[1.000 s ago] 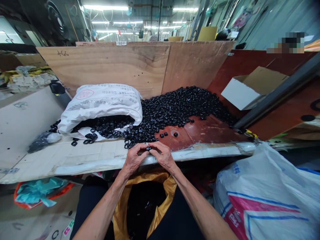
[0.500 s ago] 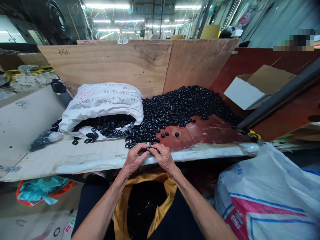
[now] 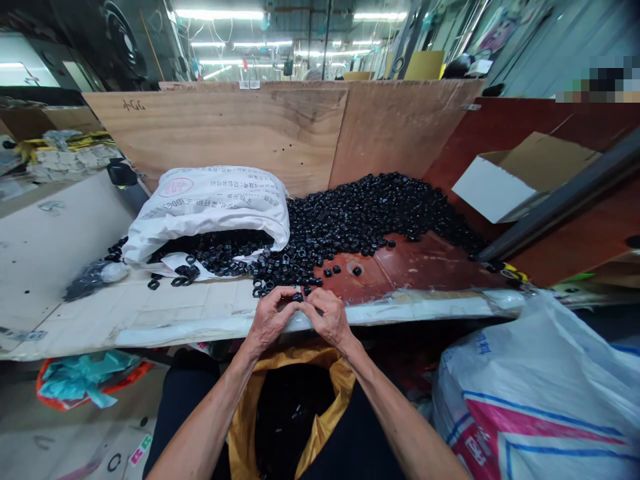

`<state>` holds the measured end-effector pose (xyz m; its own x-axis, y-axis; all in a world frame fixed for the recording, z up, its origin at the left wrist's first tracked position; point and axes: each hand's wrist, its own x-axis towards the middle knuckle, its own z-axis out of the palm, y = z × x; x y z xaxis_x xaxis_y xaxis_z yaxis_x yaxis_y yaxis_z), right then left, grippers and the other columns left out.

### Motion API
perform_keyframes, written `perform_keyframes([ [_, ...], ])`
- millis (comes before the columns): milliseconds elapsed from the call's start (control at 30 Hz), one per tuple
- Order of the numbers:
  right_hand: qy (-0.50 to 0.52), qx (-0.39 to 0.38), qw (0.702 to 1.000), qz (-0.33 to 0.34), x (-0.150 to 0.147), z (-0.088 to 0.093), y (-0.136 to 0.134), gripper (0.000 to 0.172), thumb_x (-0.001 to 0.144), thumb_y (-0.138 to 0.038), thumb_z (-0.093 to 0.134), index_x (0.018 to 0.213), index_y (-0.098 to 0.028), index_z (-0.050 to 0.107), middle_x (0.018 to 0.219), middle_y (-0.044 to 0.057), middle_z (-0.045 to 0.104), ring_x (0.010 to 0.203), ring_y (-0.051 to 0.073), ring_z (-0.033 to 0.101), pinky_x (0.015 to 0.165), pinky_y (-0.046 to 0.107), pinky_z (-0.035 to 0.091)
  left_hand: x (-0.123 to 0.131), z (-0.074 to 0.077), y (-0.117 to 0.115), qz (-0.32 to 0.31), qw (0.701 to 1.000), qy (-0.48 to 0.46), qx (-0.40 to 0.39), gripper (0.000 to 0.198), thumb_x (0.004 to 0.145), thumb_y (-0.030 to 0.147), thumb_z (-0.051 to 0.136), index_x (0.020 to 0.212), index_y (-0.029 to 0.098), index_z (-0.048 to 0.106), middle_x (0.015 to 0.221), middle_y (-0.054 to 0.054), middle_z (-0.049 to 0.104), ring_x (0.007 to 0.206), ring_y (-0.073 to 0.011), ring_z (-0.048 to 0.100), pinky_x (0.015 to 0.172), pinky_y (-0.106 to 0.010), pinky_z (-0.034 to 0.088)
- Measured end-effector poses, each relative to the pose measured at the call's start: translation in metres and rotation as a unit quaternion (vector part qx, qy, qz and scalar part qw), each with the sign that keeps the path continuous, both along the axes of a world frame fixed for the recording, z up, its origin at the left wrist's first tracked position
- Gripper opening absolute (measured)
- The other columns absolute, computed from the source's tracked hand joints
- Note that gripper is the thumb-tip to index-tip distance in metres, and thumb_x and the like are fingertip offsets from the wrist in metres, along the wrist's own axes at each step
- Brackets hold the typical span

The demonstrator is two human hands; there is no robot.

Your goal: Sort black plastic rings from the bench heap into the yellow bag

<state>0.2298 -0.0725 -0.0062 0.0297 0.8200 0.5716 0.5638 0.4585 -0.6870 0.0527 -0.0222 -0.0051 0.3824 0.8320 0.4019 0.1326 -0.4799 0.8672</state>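
At the front edge of the bench my left hand (image 3: 273, 317) pinches a small black plastic ring (image 3: 298, 297) between thumb and forefinger. My right hand (image 3: 327, 317) is closed too, its thumb and fingertips meeting the left hand's at the ring. Part of the ring is hidden by the fingers. Just beyond lies a large heap of similar black rings (image 3: 370, 207). More of them spill from the mouth of a white woven sack (image 3: 215, 193) on the left. Below my hands, between my legs, a yellow bag (image 3: 240, 413) stands open with dark contents.
A wooden board (image 3: 225, 130) walls the back of the bench. To the right are an open white carton (image 3: 495, 190) and a dark metal bar (image 3: 545, 217). A full white sack (image 3: 530, 373) bulges at lower right. An orange-rimmed container (image 3: 45, 393) with turquoise plastic sits at lower left.
The ring shows more openly now at the left fingertips, and the right fingertips have shifted slightly beside it. The whole view has drifted a little to the right.
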Motion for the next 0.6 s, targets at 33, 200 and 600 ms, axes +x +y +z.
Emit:
perform_keyframes([
  [33, 0.005, -0.001, 1.0, -0.006, 0.0, 0.0, 0.0, 0.023, 0.094, -0.035, 0.064, 0.077, -0.02, 0.069, 0.078, 0.004, 0.065, 0.075, 0.018, 0.06, 0.08, 0.034, 0.049, 0.0, 0.0, 0.0, 0.0, 1.0, 0.0, -0.003, 0.017, 0.09, 0.027, 0.067, 0.104, 0.02, 0.07, 0.103, -0.005, 0.073, 0.096, -0.0185, 0.069, 0.092, -0.033, 0.056],
  [200, 0.017, -0.005, 1.0, 0.007, 0.0, 0.004, 0.001, 0.014, 0.09, -0.035, 0.069, 0.088, -0.021, 0.071, 0.077, 0.003, 0.066, 0.072, 0.019, 0.06, 0.076, 0.033, 0.049, 0.0, 0.005, -0.001, -0.009, 1.0, 0.004, -0.004, 0.017, 0.09, 0.025, 0.066, 0.106, 0.02, 0.07, 0.106, -0.005, 0.073, 0.098, -0.0185, 0.069, 0.094, -0.033, 0.054],
  [600, 0.08, -0.066, 0.994, -0.019, -0.033, 0.001, -0.04, 0.011, 0.092, -0.023, 0.054, 0.096, -0.021, 0.065, 0.084, 0.004, 0.068, 0.075, 0.019, 0.064, 0.071, 0.028, 0.051, -0.019, 0.0, -0.046, -0.004, 0.998, 0.057, 0.037, 0.02, 0.095, 0.023, 0.057, 0.113, 0.023, 0.066, 0.11, -0.007, 0.071, 0.102, -0.0201, 0.069, 0.093, -0.035, 0.055],
])
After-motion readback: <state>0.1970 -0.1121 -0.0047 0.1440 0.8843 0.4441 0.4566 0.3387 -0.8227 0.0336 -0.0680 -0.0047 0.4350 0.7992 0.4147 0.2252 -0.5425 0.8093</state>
